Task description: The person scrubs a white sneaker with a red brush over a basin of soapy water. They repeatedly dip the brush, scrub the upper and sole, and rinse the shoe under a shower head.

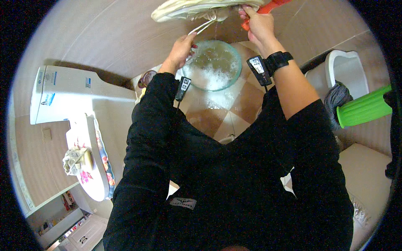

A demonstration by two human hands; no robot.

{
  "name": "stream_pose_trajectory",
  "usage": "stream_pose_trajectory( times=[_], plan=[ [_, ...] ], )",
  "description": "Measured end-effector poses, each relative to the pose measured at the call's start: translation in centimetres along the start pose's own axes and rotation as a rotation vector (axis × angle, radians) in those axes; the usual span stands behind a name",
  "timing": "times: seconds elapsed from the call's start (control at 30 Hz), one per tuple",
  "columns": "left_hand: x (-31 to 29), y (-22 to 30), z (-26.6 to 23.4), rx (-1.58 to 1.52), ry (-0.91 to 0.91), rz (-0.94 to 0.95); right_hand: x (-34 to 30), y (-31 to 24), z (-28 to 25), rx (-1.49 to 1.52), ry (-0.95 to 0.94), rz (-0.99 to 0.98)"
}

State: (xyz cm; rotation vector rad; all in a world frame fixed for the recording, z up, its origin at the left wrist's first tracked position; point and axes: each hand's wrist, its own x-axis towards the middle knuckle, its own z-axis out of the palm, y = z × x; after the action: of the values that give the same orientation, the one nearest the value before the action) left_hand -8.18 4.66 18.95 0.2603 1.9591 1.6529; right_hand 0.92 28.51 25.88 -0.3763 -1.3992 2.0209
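Observation:
At the top edge, a wet cream-coloured shoe [197, 9] is held up sideways, its upper partly cut off by the frame. My left hand [181, 52] pinches its white laces [203, 27], which stretch tight from the shoe. My right hand [260, 27] is closed at the shoe's right end, together with an orange-red tool [274, 5] that looks like a brush handle; its bristles do not show. Below both hands, a clear glass-like basin [238, 79] holds murky water with white suds. A thin drip falls from the shoe towards it.
At left stands a white toilet [58, 94] with a floral lid [98, 184]; another pale shoe [77, 161] rests on it. To the right are a white mop sink [356, 62] and a grey-stranded mop [337, 100] with a green cup [364, 108]. Wet tiles [213, 119] surround the basin.

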Motion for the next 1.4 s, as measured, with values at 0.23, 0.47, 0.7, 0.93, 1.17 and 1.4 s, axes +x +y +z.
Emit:
stream_pose_trajectory(
  times=[0.23, 0.47, 0.7, 0.93, 1.17, 1.4],
  plan=[
    [0.1, -0.9, 1.3, -0.499, 0.019, -0.115, 1.2, 0.5, -1.3, 0.326, 0.000, 0.170],
    [1.7, -0.4, 0.6, -0.959, 0.212, 0.089, -0.6, 2.0, 0.0, 0.331, 0.015, 0.400],
    [1.8, 0.3, 1.8, -0.951, 0.322, 0.035, -2.2, 2.8, 1.6, 0.250, 0.004, 0.440],
    [3.3, 1.0, 3.4, -0.894, 0.391, 0.117, -2.7, 3.3, 2.5, 0.297, -0.017, 0.441],
    [2.8, 1.1, 3.8, -0.834, 0.228, 0.259, -2.2, 3.4, 2.2, 0.283, -0.012, 0.423],
    [1.3, 1.5, 3.1, -0.833, -0.206, 0.235, -1.2, 3.2, 1.9, 0.309, 0.022, 0.407]
  ],
)
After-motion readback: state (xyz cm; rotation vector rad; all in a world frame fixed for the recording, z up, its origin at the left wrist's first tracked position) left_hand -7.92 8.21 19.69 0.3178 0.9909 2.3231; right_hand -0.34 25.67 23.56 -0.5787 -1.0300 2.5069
